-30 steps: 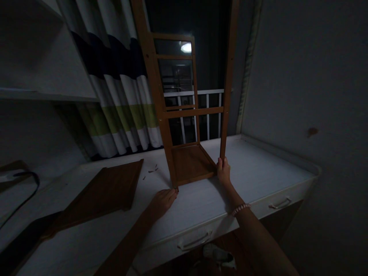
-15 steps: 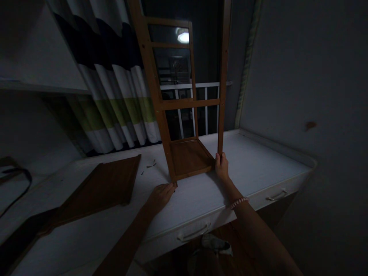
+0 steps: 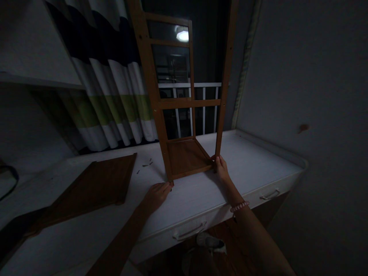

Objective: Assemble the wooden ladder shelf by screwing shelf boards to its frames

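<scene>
A tall brown wooden shelf frame (image 3: 188,103) stands upright on a white desk (image 3: 253,168), with one board fitted at its bottom. My left hand (image 3: 156,193) rests on the desk at the foot of the frame's front left post, fingers curled against it. My right hand (image 3: 221,168) is closed round the foot of the front right post; a bead bracelet sits on that wrist.
A loose brown board (image 3: 97,188) lies flat on the desk to the left, with small dowels (image 3: 145,165) scattered beside it. Striped curtains (image 3: 115,99) and a dark window with a white railing are behind. A grey wall runs along the right. Drawer handles (image 3: 189,232) face me.
The view has shifted a little, so the frame and my hands sit slightly higher and further left in the picture. My hands have kept their places at the two front feet.
</scene>
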